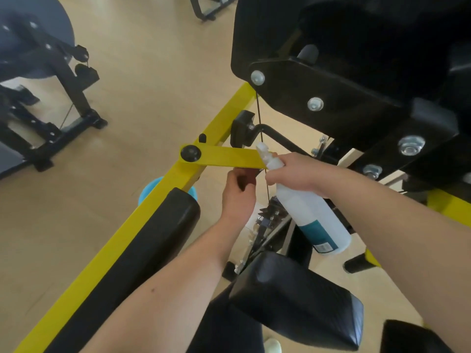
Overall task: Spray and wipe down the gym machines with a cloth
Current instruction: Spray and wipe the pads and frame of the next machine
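My right hand (293, 171) grips the neck of a white spray bottle (313, 215) with a teal label, its nozzle pointing up and left beside a flat yellow bar (229, 157) of the gym machine. Just below that bar, my left hand (238, 193) pinches a small dark red cloth (248, 175), most of it hidden by my fingers. The yellow frame beam (142, 212) runs diagonally from bottom left to the machine's black body (356, 72). A thin black cable (262, 149) drops between my two hands.
Black pads lie along the beam (142, 253) and below my arms (295, 301). A light blue round object (150, 188) sits on the floor behind the beam. Another black machine (51, 80) stands at the left on the tan floor (153, 59).
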Motion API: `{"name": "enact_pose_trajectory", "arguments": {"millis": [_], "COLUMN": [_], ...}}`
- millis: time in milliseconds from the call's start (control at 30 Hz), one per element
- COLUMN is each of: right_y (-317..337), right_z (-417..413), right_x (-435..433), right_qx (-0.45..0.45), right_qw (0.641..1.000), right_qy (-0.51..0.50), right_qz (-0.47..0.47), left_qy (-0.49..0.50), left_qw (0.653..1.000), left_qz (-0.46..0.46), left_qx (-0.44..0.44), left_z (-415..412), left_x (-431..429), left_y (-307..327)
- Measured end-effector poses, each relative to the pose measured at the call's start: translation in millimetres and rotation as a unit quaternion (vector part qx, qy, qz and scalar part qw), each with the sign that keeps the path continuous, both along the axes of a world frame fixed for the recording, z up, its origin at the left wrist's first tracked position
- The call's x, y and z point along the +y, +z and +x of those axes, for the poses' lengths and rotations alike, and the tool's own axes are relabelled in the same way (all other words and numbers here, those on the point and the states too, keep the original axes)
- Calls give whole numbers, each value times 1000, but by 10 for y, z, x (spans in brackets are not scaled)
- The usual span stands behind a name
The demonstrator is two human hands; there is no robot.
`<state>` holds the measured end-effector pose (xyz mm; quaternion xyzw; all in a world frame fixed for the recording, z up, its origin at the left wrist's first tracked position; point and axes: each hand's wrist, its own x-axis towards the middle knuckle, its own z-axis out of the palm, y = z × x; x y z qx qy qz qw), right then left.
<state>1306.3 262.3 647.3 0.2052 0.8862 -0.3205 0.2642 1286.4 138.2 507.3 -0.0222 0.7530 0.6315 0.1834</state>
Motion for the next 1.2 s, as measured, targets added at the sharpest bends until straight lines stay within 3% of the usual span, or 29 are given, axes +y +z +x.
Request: {"name": "enact_pose_trajectory", "arguments": {"millis": [233, 367, 567, 767, 967, 1200], "right_y": [-24, -52, -116, -140, -188, -228], "right_z": [11, 11, 14, 11, 35, 48], "right_x": [14, 32, 28, 42, 26, 16], "right_qx": [9, 7, 22, 23, 18, 43], "right_qw": [1000, 1000, 998, 998, 996, 993], "right_qy": [6, 12, 23, 23, 32, 56], "right_qz": [18, 26, 55, 53, 76, 92], "left_qy": [10, -28, -19, -24, -67, -35], "left_qw": [998, 993, 992, 989, 973, 990], "left_qz": [-3, -53, -70, -45, -200, -38], "left_qx": [55, 99, 102, 136, 89, 129], "left_z": [-114, -219, -203, -222, -263, -193], "left_x": [-78, -39, -17, 3, -162, 62], "left_y": [-115, -180, -307, -248, -602, -145]}}
